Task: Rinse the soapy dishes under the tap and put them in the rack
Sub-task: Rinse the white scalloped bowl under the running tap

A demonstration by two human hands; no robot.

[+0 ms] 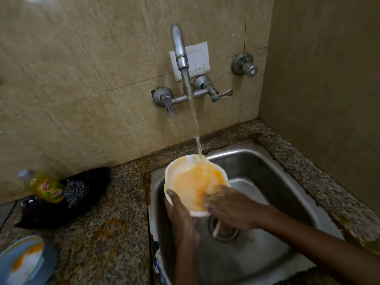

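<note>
Bowl [196, 184]: white, orange-stained inside, held over the sink [267, 161] under the tap [181, 50] stream. Probably light, rigid, slick; keep hold at its near rim. Your left hand [181, 214] clasps that rim; your right hand [230, 208] rubs inside, holding nothing. Counter [115, 233]: speckled stone, stained. Plate [22, 262] waits at left. No rack visible.

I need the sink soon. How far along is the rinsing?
Nothing looks finished; no rack is in view. In hand: the left hand holds a white bowl of orange water under the running tap while the right hand rubs inside. Left: a stained plate waits on the counter.
</note>
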